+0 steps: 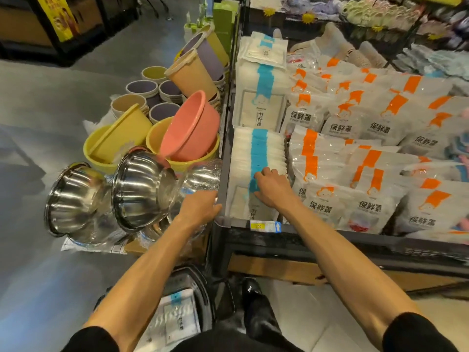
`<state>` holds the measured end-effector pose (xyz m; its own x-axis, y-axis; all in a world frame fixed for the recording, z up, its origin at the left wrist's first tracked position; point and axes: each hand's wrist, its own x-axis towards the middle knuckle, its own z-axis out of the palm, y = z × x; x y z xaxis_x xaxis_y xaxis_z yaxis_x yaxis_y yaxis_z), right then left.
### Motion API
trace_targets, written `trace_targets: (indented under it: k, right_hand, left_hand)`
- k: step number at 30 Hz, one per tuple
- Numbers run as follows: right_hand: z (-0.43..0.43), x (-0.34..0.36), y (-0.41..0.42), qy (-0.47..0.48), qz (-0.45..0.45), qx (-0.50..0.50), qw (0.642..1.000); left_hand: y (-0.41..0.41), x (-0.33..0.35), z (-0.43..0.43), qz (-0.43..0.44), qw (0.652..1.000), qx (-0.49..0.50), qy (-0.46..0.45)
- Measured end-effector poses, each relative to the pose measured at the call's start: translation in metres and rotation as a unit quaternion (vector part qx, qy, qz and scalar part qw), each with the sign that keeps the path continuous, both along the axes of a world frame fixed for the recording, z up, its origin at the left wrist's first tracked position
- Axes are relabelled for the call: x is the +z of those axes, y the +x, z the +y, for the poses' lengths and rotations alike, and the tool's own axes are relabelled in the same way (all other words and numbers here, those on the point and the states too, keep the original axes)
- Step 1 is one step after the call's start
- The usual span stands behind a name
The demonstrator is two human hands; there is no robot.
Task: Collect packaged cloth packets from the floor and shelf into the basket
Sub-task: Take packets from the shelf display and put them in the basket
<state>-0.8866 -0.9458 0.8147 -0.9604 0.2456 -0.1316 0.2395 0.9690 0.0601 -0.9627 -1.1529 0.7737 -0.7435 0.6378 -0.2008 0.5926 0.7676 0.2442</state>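
Note:
White cloth packets with a blue stripe (258, 148) stand in a tight row at the shelf's left end, with a second row (261, 80) behind. My right hand (272, 189) reaches into the near row, its fingers curled over the tops of the front packets. At the shelf's left corner my left hand (200, 207) holds the frame, the fingers wrapped round its edge. On the floor below, between my arms, a dark basket (203, 293) holds at least one blue-striped packet (175, 316).
Orange-marked plastic packets (368, 138) fill the shelf to the right. Steel bowls (137, 184), a pink basin (190, 125) and yellow buckets (121, 141) are piled on the floor at the left. My black shoe (253, 293) stands beside the basket.

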Motion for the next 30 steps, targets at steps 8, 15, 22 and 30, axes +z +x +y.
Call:
trace_targets:
  k: [8,15,22,30]
  right_hand:
    - [-0.045,0.019,0.022,-0.015,-0.021,0.003,1.0]
    - [-0.074,0.025,0.05,-0.019,-0.049,0.03,0.998]
    - [-0.111,0.037,0.094,-0.051,-0.033,0.033,0.998]
    - [-0.172,0.036,0.133,-0.075,-0.029,0.08,0.994]
  left_hand:
    - [0.015,0.042,-0.033,0.08,0.996,-0.007,-0.031]
    - [0.042,0.055,-0.069,0.095,0.995,0.012,-0.041]
    - [0.096,0.079,-0.118,0.102,0.991,0.027,-0.076]
    - [0.152,0.069,-0.191,0.078,0.986,0.087,-0.12]
